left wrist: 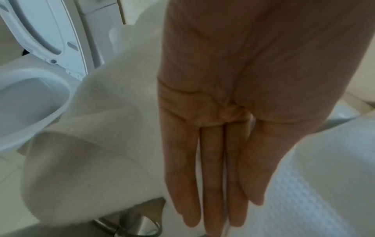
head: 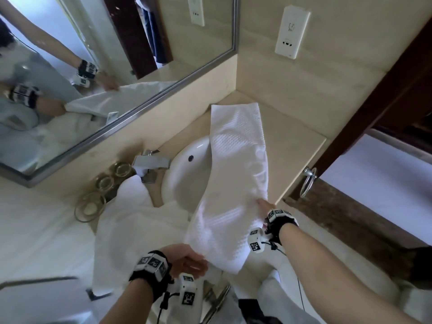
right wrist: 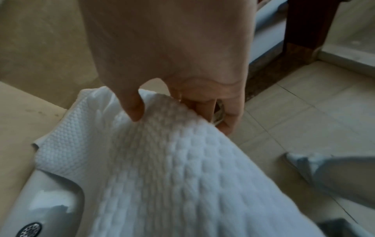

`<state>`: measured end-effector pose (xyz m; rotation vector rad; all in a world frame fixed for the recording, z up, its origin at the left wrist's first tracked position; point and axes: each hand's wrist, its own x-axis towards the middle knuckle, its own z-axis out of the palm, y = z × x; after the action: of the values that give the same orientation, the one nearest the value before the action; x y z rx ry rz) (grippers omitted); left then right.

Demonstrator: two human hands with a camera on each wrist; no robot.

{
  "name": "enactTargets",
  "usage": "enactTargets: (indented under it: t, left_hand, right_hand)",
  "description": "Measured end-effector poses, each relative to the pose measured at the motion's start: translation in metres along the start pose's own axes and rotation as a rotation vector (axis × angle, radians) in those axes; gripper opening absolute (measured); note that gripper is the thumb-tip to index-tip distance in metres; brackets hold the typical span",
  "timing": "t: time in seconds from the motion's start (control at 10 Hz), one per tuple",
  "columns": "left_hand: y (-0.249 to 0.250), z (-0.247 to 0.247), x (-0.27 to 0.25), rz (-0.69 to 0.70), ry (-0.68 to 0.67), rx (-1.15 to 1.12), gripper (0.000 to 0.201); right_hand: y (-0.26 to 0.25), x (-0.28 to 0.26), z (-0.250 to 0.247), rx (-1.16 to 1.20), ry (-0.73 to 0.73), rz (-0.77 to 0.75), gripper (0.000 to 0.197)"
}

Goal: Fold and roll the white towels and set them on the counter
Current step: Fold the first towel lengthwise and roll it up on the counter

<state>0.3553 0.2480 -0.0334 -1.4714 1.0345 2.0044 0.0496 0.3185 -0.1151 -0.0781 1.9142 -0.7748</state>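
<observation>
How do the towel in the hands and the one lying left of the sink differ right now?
The waffle towel is a long folded strip stretched over the sink; the plain towel lies loose and rumpled.
The waffle towel is pinched by the right hand and touched by the flat left hand; neither hand grips the plain towel.
The waffle towel shows a raised weave; the plain towel looks smooth.
Both are white and unrolled.
</observation>
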Motion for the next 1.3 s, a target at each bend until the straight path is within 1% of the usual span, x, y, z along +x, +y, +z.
enactTargets:
  t: [0.1, 0.2, 0.3, 0.4, 0.5, 0.6, 0.7, 0.8, 0.9, 1.0, 1.1, 1.2, 1.3]
  left_hand:
    - [-0.005, 0.01, 0.002, 0.01, 0.03, 0.01, 0.006]
    - [0.013, 0.005, -0.007, -0.013, -0.072, 0.159, 0.015]
    - [0.056, -0.008, -0.024, 0.195, -0.039, 0.347, 0.007]
    - [0.078, -0.014, -0.019, 0.486, 0.191, 0.669, 0.035]
    - [0.068, -0.014, 0.009, 0.448, 0.317, 1.447, 0.069]
    - [0.051, -0.019, 0.027, 0.415, 0.373, 1.484, 0.064]
    - [0.037, -0.041, 0.04, 0.555, 0.433, 1.281, 0.054]
    - [0.035, -0.055, 0.036, 0.531, 0.372, 1.216, 0.03]
    - [0.033, -0.062, 0.039, 0.535, 0.291, 1.159, 0.042]
    - [0.032, -0.059, 0.043, 0.522, 0.388, 0.868, 0.038]
    - [0.034, -0.056, 0.044, 0.55, 0.368, 0.682, 0.032]
    - [0.046, -0.051, 0.04, 0.508, 0.314, 0.457, 0.026]
    - [0.05, -0.056, 0.067, 0.404, 0.359, 0.267, 0.019]
  right_hand:
    - [0.057, 0.044, 0.017, 0.059, -0.024, 0.073, 0.099]
    - [0.088, -0.016, 0.037, 0.083, -0.202, 0.171, 0.081]
    - [0.141, -0.01, 0.047, 0.105, -0.314, 0.196, 0.077]
    - [0.137, -0.053, 0.045, 0.242, -0.354, 0.24, 0.037]
    - [0.137, -0.06, 0.038, 0.495, -0.266, 0.123, 0.058]
    - [0.132, -0.069, 0.032, 0.573, -0.28, 0.028, 0.083]
    - [0.119, -0.091, 0.025, 0.55, -0.278, 0.046, 0.039]
    - [0.109, -0.105, 0.014, 0.646, -0.26, 0.134, 0.042]
    - [0.107, -0.1, 0.012, 0.708, -0.28, 0.133, 0.056]
    - [0.101, -0.098, 0.007, 0.606, -0.335, 0.109, 0.043]
    - [0.098, -0.087, 0.004, 0.503, -0.175, 0.068, 0.029]
    - [0.082, -0.081, 0.007, 0.278, -0.012, 0.001, 0.029]
    - [0.064, -0.073, 0.016, 0.243, 0.03, 0.101, 0.029]
